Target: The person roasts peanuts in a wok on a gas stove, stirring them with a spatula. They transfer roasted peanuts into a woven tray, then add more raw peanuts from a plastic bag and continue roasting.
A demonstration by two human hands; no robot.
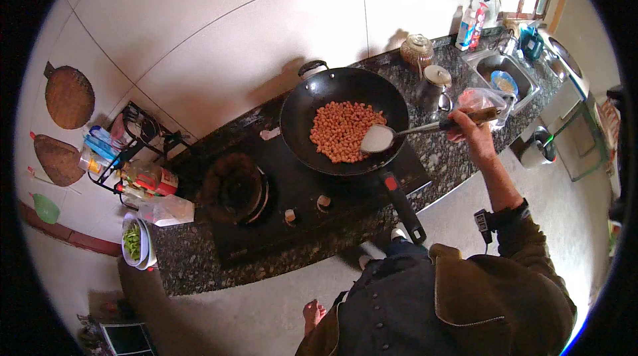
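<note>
My right hand (464, 129) grips the handle of a metal wok spatula (411, 130). The spatula's blade lies inside a black wok (344, 82), at the right edge of a layer of reddish peanuts (344, 129). That blade looks pale white; whether this is a white substance or glare I cannot tell. Under the wok is a black gas hob (279, 236), and the wok's long handle points toward my body. My left hand (313, 313) hangs low beside my jacket, away from the counter, its fingers partly curled and no object visible in it.
Left of the wok is a second burner (237, 189). A rack of bottles (154, 179) and a bowl of greens (132, 242) stand at the counter's left end. A glass jar (417, 50), a metal pot (435, 87), a plastic bag (476, 100) and a sink (528, 84) are rightward.
</note>
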